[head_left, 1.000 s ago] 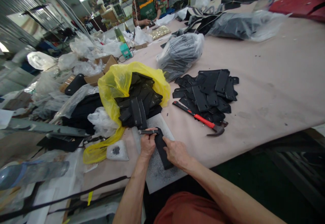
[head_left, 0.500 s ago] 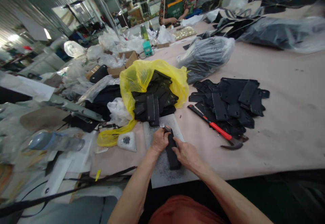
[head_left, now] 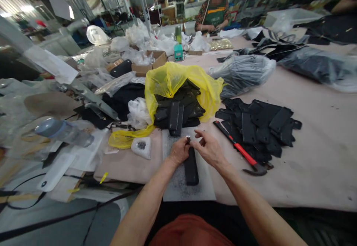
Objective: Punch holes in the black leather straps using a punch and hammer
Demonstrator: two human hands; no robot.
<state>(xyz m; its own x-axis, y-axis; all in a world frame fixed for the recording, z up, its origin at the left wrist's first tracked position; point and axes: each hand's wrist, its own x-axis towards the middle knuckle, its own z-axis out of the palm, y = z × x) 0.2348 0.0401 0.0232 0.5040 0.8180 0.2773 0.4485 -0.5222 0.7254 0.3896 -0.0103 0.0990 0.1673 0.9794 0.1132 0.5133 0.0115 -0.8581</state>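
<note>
A black padded strip [head_left: 191, 168] lies lengthwise on a pale board [head_left: 174, 186] in front of me. My left hand [head_left: 180, 151] is closed around a small metal punch [head_left: 188, 139], held upright at the strip's far end. My right hand [head_left: 208, 147] is just right of it, fingers apart, fingertips close to the punch, holding nothing visible. Beyond the board a yellow bag [head_left: 158, 86] stands open with black pieces [head_left: 174, 116] in it. A red and black claw hammer [head_left: 244, 153] rests on the right, beside a pile of black pieces [head_left: 251, 123].
A small white bag of dark bits [head_left: 141, 147] sits left of the board. Farther left are a clear bottle [head_left: 65, 131] and plastic wrapping. Wrapped bundles [head_left: 245, 71] lie at the back right. A person [head_left: 214, 12] works across the table [head_left: 315, 127].
The view has shifted, so the table's things appear farther right. My right hand has lifted off the black strip and its fingers have spread near the punch, which now shows more upright.
</note>
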